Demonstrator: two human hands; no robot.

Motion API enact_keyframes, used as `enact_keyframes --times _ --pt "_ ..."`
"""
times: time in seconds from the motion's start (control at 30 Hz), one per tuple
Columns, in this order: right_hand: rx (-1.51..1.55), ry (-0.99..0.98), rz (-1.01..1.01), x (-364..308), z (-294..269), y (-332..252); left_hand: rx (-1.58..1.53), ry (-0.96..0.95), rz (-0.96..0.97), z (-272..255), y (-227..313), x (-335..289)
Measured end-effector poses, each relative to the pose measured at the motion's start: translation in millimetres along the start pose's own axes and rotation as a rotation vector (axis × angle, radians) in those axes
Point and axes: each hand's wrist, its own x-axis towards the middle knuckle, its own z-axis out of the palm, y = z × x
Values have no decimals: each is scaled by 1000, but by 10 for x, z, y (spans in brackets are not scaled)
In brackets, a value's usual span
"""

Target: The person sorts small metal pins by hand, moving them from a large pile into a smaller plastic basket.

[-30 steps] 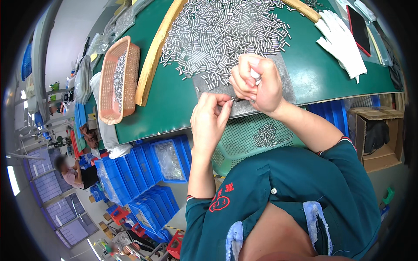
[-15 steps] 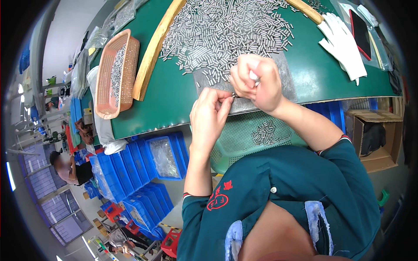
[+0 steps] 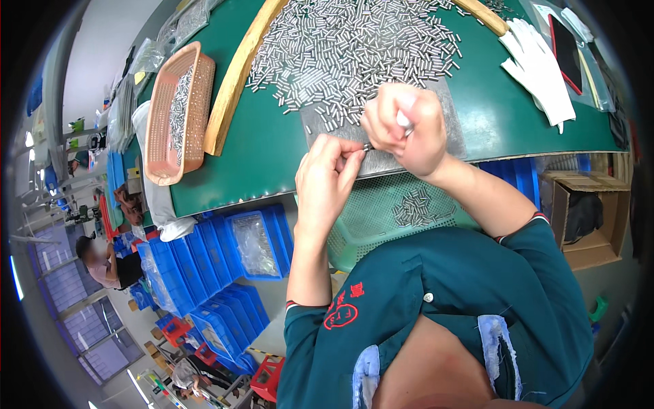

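My left hand [image 3: 325, 178] is closed in a pinch at the table's front edge, with a small metal pin [image 3: 366, 146] at its thumb and fingertip. Right beside it, my right hand [image 3: 411, 133] is curled into a fist round a slim tool with a whitish end [image 3: 405, 123]; most of the tool is hidden by the fingers. Both hands are over a grey metal plate [image 3: 446, 112] on the green table [image 3: 245, 146]. Just beyond them spreads a large heap of short metal pins [image 3: 354, 58]. Below the table edge, a green perforated basket [image 3: 357, 211] holds a smaller pile of pins [image 3: 417, 208].
Wooden strips [image 3: 235, 82] border the heap. To the left stands a pink basket [image 3: 155, 129] with pins inside. White gloves [image 3: 541, 75] and a phone [image 3: 565, 51] lie at right. Blue bins [image 3: 197, 255] and a cardboard box [image 3: 593, 252] are below. Another person [image 3: 105, 262] is far left.
Both hands stay in nearly the same place. My right fist has shifted very slightly to the right, still round the tool. The left pinch is unchanged.
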Motion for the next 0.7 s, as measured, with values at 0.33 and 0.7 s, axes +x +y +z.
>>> enact_keyframes --times 0.33,0.7 --pt "-8 72 -3 5 64 -12 112 -32 90 -18 86 7" --pt "56 59 17 3 18 -35 112 43 31 -5 65 -41"
